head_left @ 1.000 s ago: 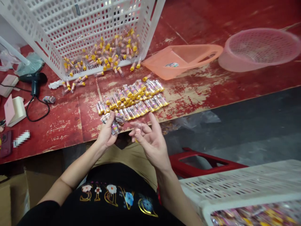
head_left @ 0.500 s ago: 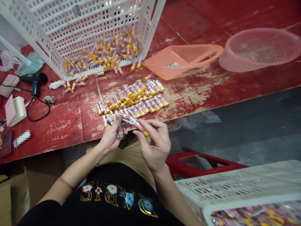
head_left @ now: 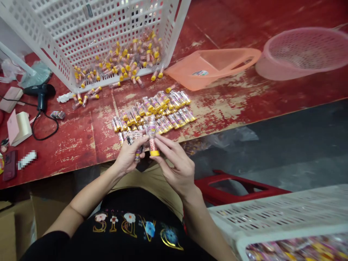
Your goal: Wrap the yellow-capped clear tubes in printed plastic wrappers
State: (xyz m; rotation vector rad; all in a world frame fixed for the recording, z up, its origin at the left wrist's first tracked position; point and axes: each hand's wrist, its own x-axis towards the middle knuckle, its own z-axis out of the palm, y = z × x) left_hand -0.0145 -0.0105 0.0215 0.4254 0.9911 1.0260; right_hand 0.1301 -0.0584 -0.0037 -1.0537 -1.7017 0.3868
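On the worktop (head_left: 81, 145), rows of tubes (head_left: 156, 105) lie before the crate (head_left: 65, 43). Right of it come the scoop (head_left: 187, 67), then the basket (head_left: 274, 69); left, a hair dryer (head_left: 40, 96).

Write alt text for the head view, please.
The right hand holds a yellow-capped tube beside the left hand, which grips printed pieces. Beyond, rows of tubes lie on a worn red table, before a white crate holding more tubes.

Has on tan trousers (head_left: 148, 180) & blk short-slv tee (head_left: 114, 246) w/ floral, gold-edged ltrs (head_left: 149, 229).
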